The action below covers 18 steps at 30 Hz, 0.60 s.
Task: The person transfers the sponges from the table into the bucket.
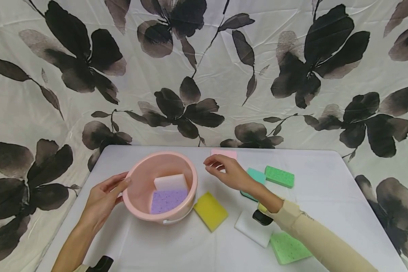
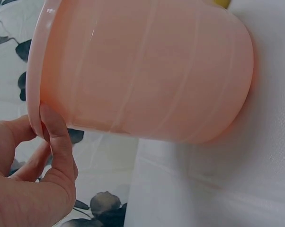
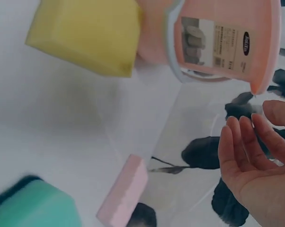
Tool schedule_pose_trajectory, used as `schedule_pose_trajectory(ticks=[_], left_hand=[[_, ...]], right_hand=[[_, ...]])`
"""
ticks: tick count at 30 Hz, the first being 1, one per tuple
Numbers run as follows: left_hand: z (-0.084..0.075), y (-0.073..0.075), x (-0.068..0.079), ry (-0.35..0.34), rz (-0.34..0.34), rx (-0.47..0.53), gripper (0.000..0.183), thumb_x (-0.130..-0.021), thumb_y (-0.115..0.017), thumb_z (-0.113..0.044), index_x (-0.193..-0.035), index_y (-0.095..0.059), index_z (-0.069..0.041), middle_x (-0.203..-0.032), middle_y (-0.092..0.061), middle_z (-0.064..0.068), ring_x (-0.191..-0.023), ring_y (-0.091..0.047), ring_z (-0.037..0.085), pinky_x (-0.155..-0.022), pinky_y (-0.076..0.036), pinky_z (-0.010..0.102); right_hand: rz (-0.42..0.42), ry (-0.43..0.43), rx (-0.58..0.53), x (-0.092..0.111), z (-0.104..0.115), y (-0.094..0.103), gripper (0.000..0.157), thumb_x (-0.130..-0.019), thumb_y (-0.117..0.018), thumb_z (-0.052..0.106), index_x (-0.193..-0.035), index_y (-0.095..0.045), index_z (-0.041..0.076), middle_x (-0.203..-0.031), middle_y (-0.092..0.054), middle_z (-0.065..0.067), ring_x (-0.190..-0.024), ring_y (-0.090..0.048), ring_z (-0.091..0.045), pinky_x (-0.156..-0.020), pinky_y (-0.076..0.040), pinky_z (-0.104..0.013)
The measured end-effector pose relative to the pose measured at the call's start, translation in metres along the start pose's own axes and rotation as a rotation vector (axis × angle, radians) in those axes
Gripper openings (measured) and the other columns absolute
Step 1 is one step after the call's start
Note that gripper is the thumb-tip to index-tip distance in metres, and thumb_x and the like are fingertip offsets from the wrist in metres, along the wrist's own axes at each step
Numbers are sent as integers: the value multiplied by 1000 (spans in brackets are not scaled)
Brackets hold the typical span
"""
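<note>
A pink bucket point(image 1: 136, 196) with a pale handle stands on the left part of the table. My left hand point(image 1: 103, 198) pinches its rim at the left side, thumb and fingers on either side of the edge in the left wrist view. Inside the bucket lie a purple sponge point(image 1: 169, 201) and a white sponge point(image 1: 170, 182). My right hand point(image 1: 229, 172) is raised just right of the bucket, fingers loosely bent and holding nothing. Below it on the table is a yellow sponge point(image 1: 210, 211), close to the bucket. Behind the right hand a pink sponge point(image 1: 223, 152) is partly hidden.
Right of the bucket, a teal sponge point(image 1: 256, 175) and a green sponge point(image 1: 280, 176) lie beyond my right forearm. Nearer are a white sponge point(image 1: 249, 228) and a light green sponge point(image 1: 287, 249), partly under the sleeve. A floral cloth point(image 1: 224, 75) hangs behind the table.
</note>
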<state>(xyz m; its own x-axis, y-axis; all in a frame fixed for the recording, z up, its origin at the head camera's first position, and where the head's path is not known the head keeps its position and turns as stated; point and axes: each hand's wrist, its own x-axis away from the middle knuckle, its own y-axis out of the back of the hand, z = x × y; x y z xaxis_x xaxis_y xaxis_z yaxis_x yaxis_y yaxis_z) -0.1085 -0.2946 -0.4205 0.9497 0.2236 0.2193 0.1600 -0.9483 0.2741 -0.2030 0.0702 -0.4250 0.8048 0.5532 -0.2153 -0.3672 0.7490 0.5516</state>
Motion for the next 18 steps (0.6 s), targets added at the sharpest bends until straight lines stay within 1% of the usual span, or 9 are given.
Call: schedule_pose_trajectory(ticks=[5, 9, 14, 18], left_hand=[[1, 1, -1, -9, 2, 19, 71, -96, -72, -44, -150, -50, -4, -110, -63, -25, -99, -64, -4, -82, -57, 17], [1, 1, -1, -8, 1, 21, 71, -96, -72, -44, -150, -50, -4, -111, -63, -24, -100, -64, -4, -82, -57, 17], [1, 2, -1, -5, 12, 30, 73, -95, -73, -44, -151, -49, -3, -112, -63, -24, -100, -64, -3, -82, -57, 17], [1, 3, 0, -5, 28, 40, 73, -96, -72, -43, -151, -47, -2, -111, -64, -25, -100, -64, -3, -82, -58, 18]], right_hand=[[7, -30, -25, 5, -12, -6, 21, -101, -67, 11, -120, -68, 2, -115, -70, -9, -105, -66, -22, -94, -57, -35], [30, -53, -35, 9, -22, -11, 24, -101, -67, 11, -122, -66, 0, -120, -69, -15, -107, -66, -24, -96, -57, -36], [74, -50, -41, 17, -32, -17, 29, -101, -66, 11, -125, -64, -3, -123, -67, -21, -108, -66, -28, -96, -57, -38], [128, -45, -57, 23, -41, -24, 31, -100, -67, 9, -127, -62, -7, -124, -64, -25, -108, -67, -32, -95, -58, -38]])
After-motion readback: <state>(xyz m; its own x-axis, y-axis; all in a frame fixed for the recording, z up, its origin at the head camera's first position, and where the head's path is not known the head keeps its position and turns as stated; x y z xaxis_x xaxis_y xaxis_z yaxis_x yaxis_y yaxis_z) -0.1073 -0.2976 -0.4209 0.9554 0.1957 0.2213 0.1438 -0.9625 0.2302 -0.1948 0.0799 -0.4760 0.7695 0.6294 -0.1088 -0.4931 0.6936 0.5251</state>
